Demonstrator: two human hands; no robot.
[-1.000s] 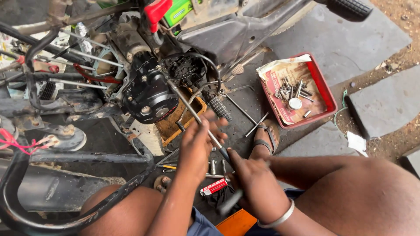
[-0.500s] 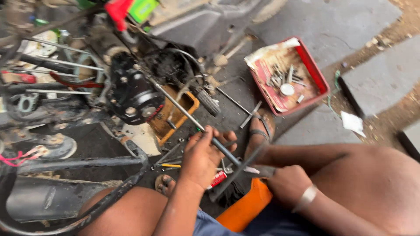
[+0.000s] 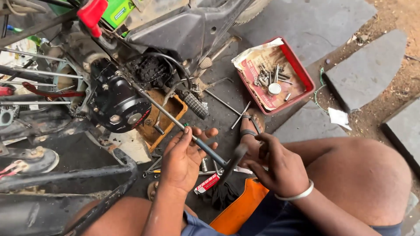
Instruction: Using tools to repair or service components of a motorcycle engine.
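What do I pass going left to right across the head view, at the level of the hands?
Black frame tube → left hand on the long wrench → right hand → bracelet → bare knee → grey paving slab.

Left hand gripping long T-handle wrench at black engine cover, right hand on its crossbar
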